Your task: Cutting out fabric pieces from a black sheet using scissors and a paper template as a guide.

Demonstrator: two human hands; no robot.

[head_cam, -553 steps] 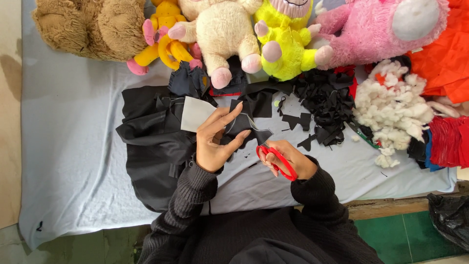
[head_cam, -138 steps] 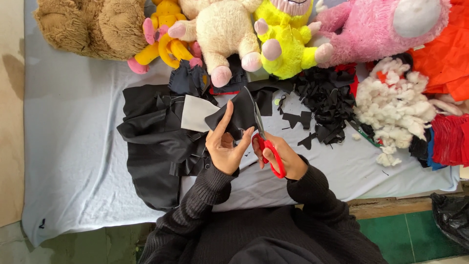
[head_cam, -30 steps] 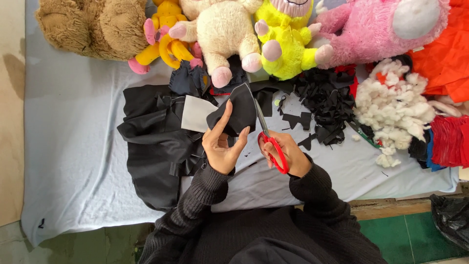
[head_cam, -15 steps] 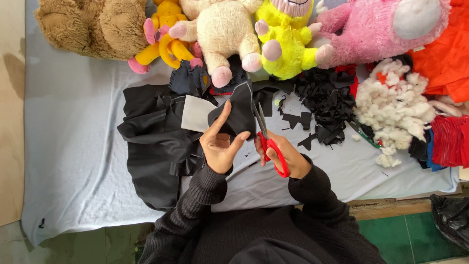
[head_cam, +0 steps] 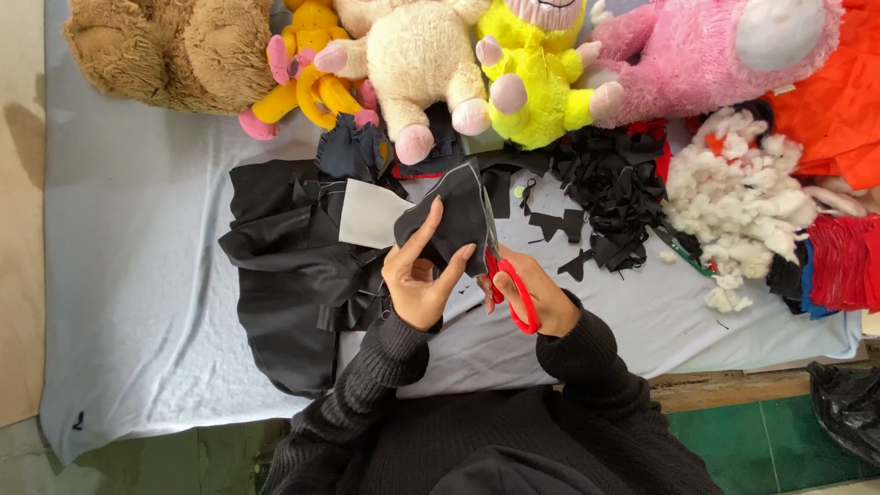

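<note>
Black fabric piece (head_cam: 454,220) pinched in left hand (head_cam: 417,280); right hand (head_cam: 536,298) gripping red-handled scissors (head_cam: 509,284), mid-cut; black scrap heap (head_cam: 610,188) beside it, cutting well along.

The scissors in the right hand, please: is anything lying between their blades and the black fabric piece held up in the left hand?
Nothing visible does. The red-handled scissors in the right hand already meet the right edge of the black fabric piece, which the left hand holds up above the grey sheet. The scrap pile lies off to the right.
</note>
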